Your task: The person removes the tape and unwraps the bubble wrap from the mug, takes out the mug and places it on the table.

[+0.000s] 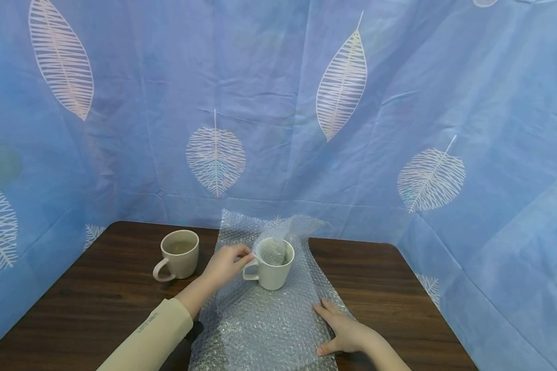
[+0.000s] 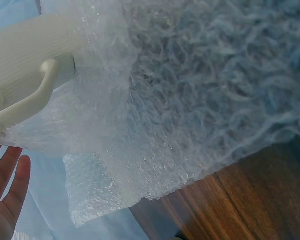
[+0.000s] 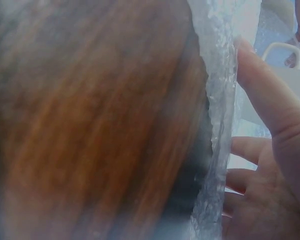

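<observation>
A cream mug [image 1: 273, 275] stands upright on a long sheet of bubble wrap [image 1: 269, 324], its handle toward the left. Part of the wrap folds over the mug's far side, and a bunch of it sits inside the mouth. At the rim above the handle, my left hand [image 1: 227, 265] pinches the wrap between thumb and forefinger. The left wrist view shows only its other fingers [image 2: 7, 172], under the mug handle [image 2: 37, 95]. My right hand [image 1: 345, 332] rests with spread fingers on the wrap's right edge; the right wrist view shows its thumb [image 3: 270, 85] against that edge.
A second cream mug [image 1: 181, 255] stands on the dark wooden table [image 1: 97, 299] to the left, handle toward me. A small black object [image 1: 195, 331] lies partly hidden beneath my left forearm. Blue cloth [image 1: 278, 103] with white leaf prints hangs behind the table.
</observation>
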`<state>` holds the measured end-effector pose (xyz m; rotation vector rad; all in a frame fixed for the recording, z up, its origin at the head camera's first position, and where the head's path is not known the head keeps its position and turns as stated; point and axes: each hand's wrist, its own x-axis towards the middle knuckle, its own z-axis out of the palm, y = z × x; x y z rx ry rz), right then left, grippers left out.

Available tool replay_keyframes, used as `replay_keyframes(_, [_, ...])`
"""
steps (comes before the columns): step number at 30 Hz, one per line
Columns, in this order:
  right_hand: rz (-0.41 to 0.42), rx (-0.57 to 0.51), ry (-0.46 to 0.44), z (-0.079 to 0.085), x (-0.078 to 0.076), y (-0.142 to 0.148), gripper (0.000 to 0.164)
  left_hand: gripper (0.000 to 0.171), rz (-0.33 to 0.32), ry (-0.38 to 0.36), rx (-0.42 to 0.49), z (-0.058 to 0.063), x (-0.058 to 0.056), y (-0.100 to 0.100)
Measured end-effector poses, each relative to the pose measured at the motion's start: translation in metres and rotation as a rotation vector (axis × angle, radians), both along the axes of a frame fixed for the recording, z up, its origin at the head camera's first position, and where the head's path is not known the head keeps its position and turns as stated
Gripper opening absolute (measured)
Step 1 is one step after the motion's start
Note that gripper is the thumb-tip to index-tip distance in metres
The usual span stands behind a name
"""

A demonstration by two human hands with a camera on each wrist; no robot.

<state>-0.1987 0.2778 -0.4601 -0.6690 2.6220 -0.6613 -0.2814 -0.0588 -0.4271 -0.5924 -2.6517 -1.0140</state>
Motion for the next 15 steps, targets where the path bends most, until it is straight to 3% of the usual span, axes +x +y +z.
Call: replay_keyframes(15, [-0.005,-0.003,-0.010,0.0007,0.0003,-0.0008,0.103,0.016,0.067,-0.030,0.078,-0.0001,-0.0071,-0.0036])
